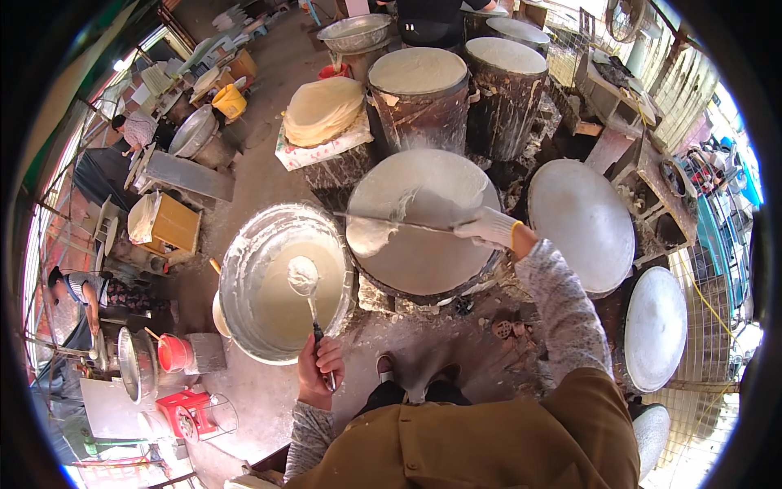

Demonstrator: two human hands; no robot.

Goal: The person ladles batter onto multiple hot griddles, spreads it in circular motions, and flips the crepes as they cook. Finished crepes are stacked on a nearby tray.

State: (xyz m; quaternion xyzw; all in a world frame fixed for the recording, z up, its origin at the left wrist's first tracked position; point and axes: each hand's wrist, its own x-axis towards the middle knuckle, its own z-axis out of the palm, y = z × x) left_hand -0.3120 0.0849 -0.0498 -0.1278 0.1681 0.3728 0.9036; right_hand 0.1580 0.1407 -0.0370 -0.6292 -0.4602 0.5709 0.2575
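Note:
My left hand is closed on the dark handle of a metal ladle, its batter-coated bowl above a large metal basin of pale batter. My right hand, in a white knit glove, grips a long, thin flat spreader lying across the round griddle in front of me. A pale, uneven layer of batter covers the griddle's far part and left edge, while the nearer part looks bare grey.
Drums topped with pale rounds, a stack of flat sheets, two upright-rimmed round plates at right. Two people work at left; another stands beyond. A red bucket and yellow bucket sit left.

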